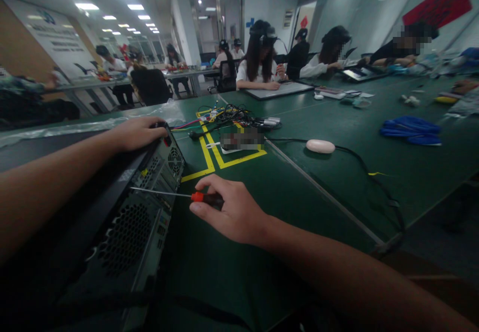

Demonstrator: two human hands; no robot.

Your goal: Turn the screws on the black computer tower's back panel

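A black desktop computer case (123, 172) lies at the left with its rear panel facing right. My left hand (140, 133) grips its far rear corner, thumb along the rear edge and fingers over the far side. In my right hand (232, 209) is a screwdriver (197, 197) with a red and dark handle and a long thin shaft. Its shaft points left, and the tip is at the rear panel near the upper edge, above the honeycomb fan vent (125, 237). Whether the tip sits in a screw is too small to tell.
Bundled cables (228, 115) lie beyond the case by yellow tape marks (243, 160). A pale oval object (320, 146) rests against a black cable on the green table (299, 212). Farther right is a blue cloth-like bundle (411, 130). Other people sit across the table.
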